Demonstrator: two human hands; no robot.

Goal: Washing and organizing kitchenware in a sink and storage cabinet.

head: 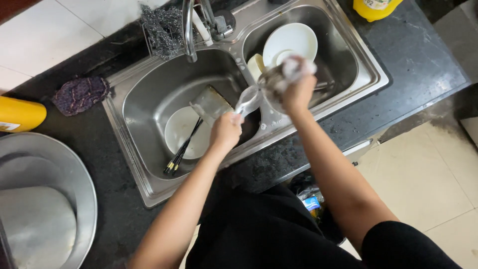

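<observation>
Left hand (225, 130) closed around the handle of a shiny steel ladle (249, 99). Right hand (298, 87) clamped on a soapy white sponge (295, 67), pressed against the ladle's bowl. Below both, double steel sink (149, 164).

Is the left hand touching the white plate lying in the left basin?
Apart. Head view: left hand grips a ladle handle above the white plate; it overlaps only the plate's edge.

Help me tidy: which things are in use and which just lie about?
In use: left hand, right hand, glass jug, soapy sponge.
Lying about: steel scourer, purple cloth, yellow bottle, chopsticks, metal basin.
</observation>
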